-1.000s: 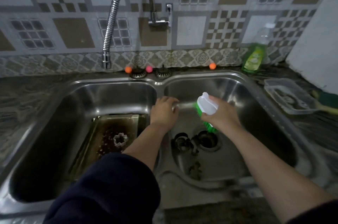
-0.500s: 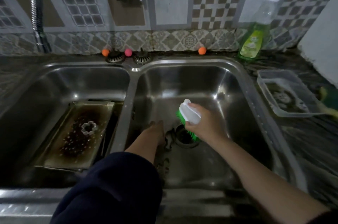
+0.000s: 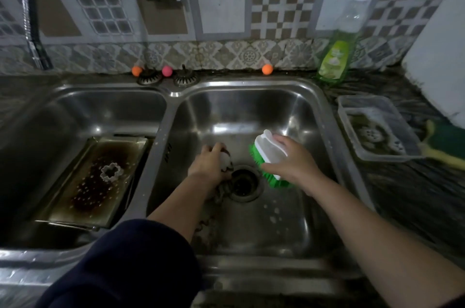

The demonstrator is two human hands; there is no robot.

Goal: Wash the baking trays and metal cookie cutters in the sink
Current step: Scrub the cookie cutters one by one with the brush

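Gripping a white-handled scrub brush (image 3: 270, 156) with green bristles, my right hand (image 3: 293, 165) holds it over the right basin (image 3: 289, 116) of the double steel sink, just beside the drain (image 3: 243, 183). My left hand (image 3: 208, 164) reaches down to the left of that drain, its fingers curled round a small metal cookie cutter (image 3: 225, 160); I cannot make out its shape. More cutters (image 3: 221, 190) lie on the basin floor under my left wrist, too dark to tell apart. In the left basin (image 3: 75, 111) a stained baking tray (image 3: 95, 179) lies tilted, with a flower-shaped cookie cutter (image 3: 110, 173) resting on it. On the counter at the right I see a green dish soap bottle (image 3: 336, 56) against the tiled wall and a clear plastic container (image 3: 377, 129) just beside the sink rim.
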